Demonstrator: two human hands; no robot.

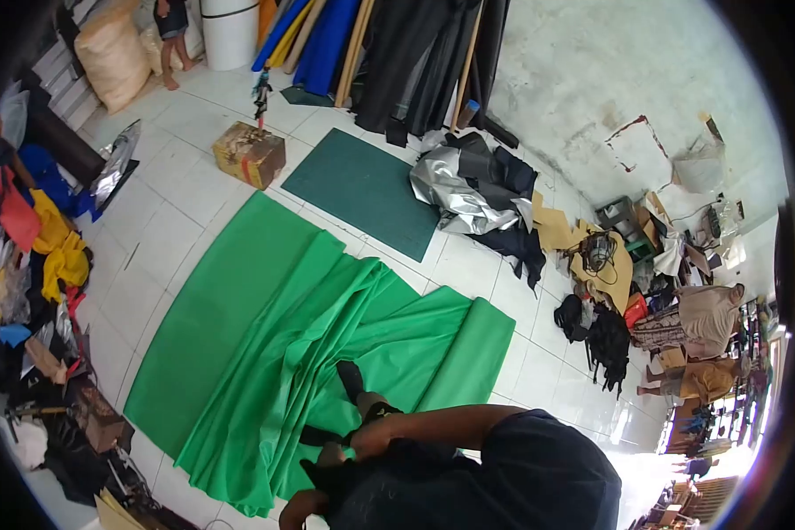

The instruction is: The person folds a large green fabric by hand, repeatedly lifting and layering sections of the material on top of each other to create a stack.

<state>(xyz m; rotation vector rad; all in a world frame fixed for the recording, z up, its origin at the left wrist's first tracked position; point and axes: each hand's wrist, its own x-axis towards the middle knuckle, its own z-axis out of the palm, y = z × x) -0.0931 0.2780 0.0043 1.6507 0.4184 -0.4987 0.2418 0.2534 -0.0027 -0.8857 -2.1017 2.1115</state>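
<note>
A large green sheet (230,274) lies on the tiled floor, smooth at its far left side and gathered in deep folds through the middle. Its right end forms a thick roll (473,353). My feet, in black socks (351,380), stand on the green material. My right arm reaches across from the right, and my right hand (375,435) is low beside my lower leg; its fingers are hidden. At the bottom edge, part of my left arm (302,510) shows bent next to my dark clothing, with the left hand's fingers out of sight.
Beyond the sheet lie a dark green mat (362,194), a cardboard box (250,155) and crumpled silver and black material (473,185). Fabric rolls (415,62) lean against the wall. Coloured scraps (57,238) are heaped on the left. Other people (707,327) are at the right and top left.
</note>
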